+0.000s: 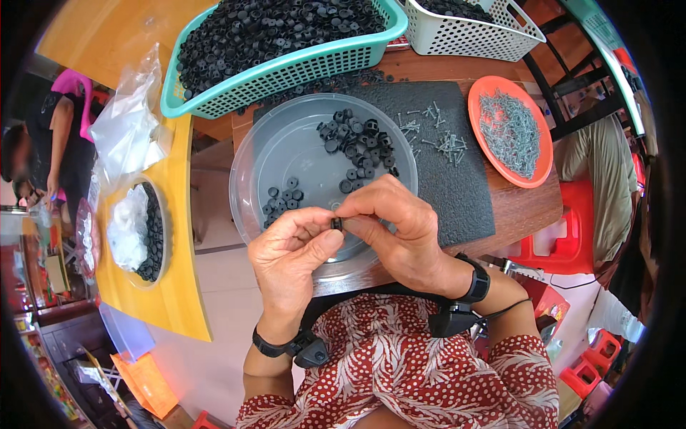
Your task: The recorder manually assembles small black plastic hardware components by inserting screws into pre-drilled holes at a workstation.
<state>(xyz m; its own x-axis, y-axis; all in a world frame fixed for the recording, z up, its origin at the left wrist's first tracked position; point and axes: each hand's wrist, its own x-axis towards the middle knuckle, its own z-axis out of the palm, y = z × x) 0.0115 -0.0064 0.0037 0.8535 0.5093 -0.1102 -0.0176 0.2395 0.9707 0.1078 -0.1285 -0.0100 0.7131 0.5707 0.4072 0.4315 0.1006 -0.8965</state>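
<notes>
My left hand (289,254) and my right hand (396,229) meet over the near rim of a clear round plastic bowl (250,154), fingertips pinched together on one small black plastic part (336,224). Inside the bowl lie two groups of the same black parts: a larger heap (357,143) at the far right and a smaller cluster (284,198) at the left. Loose silver screws (436,136) lie scattered on a black rubber mat (464,193) to the right of the bowl. Both wrists wear black bands.
A teal basket (286,68) heaped with black parts stands behind the bowl, a white basket (471,36) beside it. An orange plate (544,154) holds screws at right. On a yellow table (179,286) at left sit a bowl of parts and plastic bags. A person (61,136) is far left.
</notes>
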